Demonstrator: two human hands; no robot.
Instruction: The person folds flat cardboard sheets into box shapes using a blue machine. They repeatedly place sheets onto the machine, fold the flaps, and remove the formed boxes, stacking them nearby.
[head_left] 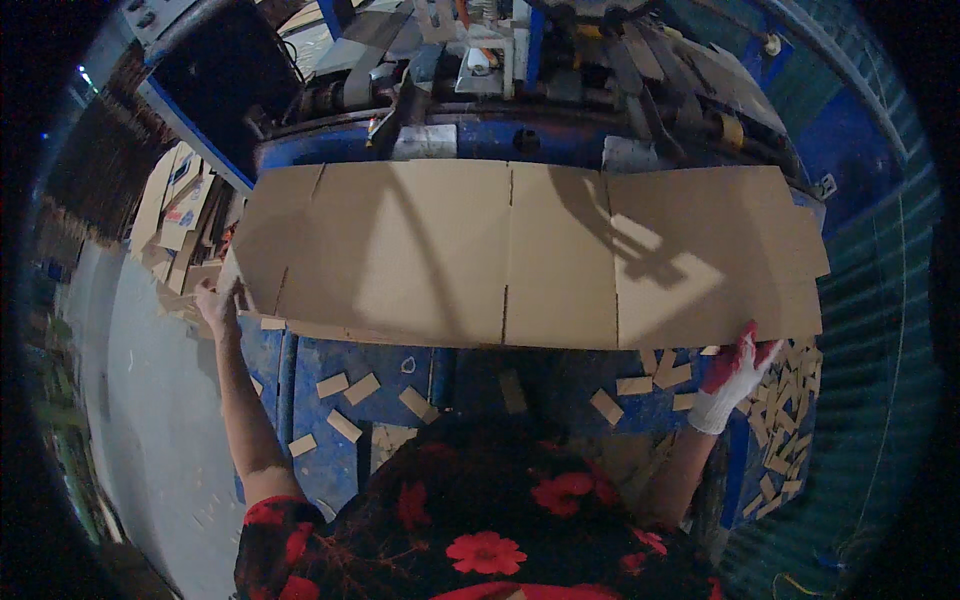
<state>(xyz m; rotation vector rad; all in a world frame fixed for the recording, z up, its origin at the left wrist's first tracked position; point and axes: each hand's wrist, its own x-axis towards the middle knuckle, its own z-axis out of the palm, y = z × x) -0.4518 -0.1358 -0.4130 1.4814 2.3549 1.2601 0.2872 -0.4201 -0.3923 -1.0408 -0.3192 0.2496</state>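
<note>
A long, flat cardboard box blank point(450, 250) lies across the front of the machine, with creases and narrow slots cut into it. Edges of at least one more cardboard layer peek out beneath it. My left hand point(217, 303) is closed on its left end, near the lower corner. At the lower right corner, my right hand point(735, 378) wears a white glove with red on the fingers and palm. The right hand's fingers are closed at the blank's edge, some of them hidden by the cardboard. Shadows fall over the blank's surface.
Beyond the blank stands a blue machine point(325, 140) with rollers and belts. Small cardboard offcuts point(343, 426) litter the blue surface below, heaped thickest at the right. Stacked cardboard pieces point(180, 215) lie at the left, and a green corrugated wall point(860, 420) runs along the right.
</note>
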